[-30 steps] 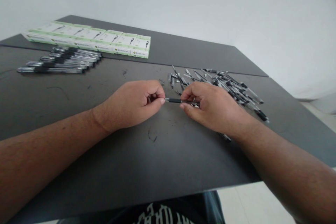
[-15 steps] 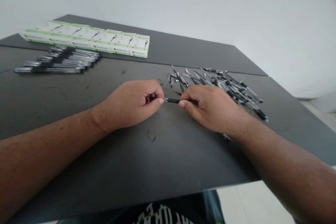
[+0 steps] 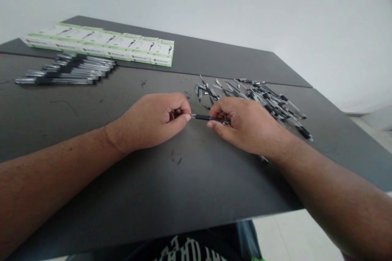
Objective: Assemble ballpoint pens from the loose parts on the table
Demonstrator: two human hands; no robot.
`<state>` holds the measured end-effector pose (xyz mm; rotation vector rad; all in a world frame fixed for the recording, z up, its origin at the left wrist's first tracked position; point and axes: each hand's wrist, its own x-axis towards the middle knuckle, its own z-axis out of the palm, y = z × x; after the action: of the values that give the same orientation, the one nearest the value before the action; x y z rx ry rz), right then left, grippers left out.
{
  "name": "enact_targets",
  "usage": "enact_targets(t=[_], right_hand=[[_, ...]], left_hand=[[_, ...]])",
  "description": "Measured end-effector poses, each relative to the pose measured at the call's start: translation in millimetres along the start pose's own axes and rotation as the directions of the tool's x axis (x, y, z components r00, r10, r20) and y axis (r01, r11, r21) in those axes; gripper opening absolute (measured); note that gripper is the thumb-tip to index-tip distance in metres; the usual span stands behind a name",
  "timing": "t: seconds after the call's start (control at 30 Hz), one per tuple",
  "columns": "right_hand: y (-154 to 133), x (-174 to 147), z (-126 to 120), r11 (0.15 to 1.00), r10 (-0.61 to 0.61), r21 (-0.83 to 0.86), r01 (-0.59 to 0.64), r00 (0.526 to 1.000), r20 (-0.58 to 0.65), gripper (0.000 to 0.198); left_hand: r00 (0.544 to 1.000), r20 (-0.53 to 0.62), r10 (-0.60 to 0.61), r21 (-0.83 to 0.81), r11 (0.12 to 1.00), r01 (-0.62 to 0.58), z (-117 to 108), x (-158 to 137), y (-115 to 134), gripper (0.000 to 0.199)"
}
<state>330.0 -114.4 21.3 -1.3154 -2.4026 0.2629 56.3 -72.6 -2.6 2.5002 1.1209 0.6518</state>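
Note:
Between my two hands a pen (image 3: 202, 117) with a black grip lies level, just above the dark table. My left hand (image 3: 161, 120) pinches its tip end between thumb and forefinger; the very tip is hidden by the fingers. Around the barrel end is my right hand (image 3: 245, 122), thumb below and fingers above, with part of the clear barrel showing in the gap between them. Right behind this hand spreads a loose pile of pen parts (image 3: 269, 102), with clear barrels, black grips and thin refills mixed together.
A row of green and white boxes (image 3: 101, 40) stands at the back left. In front of it lie several assembled-looking pens (image 3: 70, 69) side by side. Another pen piece (image 3: 263, 158) pokes out below my right wrist. Dark scraps dot the table (image 3: 153, 195).
The fingers of my right hand have loosened a little on the pen, so more of its barrel shows. My left hand keeps its pinch in the same place.

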Motion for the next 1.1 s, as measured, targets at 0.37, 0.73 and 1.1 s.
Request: enact_targets(t=[0.37,0.73,1.1], right_hand=[[-2.7,0.1,-1.2,1.0,0.02,-0.003,-0.02,1.0,0.01,0.003],[-2.5,0.4,-1.3,0.999,0.001,-0.032,0.0,0.999,0.032,0.009],[-2.7,-0.1,-0.4,1.0,0.0,-0.015,0.001,0.998,0.057,0.014]], left_hand=[[1.0,0.011,-0.004,0.015,1.0,0.004,-0.6,-0.6,-0.2,0.022],[1.0,0.01,0.002,0.013,1.0,-0.002,0.2,0.6,-1.1,0.021],[1.0,0.015,-0.004,-0.003,1.0,0.004,1.4,0.7,-2.2,0.021]])
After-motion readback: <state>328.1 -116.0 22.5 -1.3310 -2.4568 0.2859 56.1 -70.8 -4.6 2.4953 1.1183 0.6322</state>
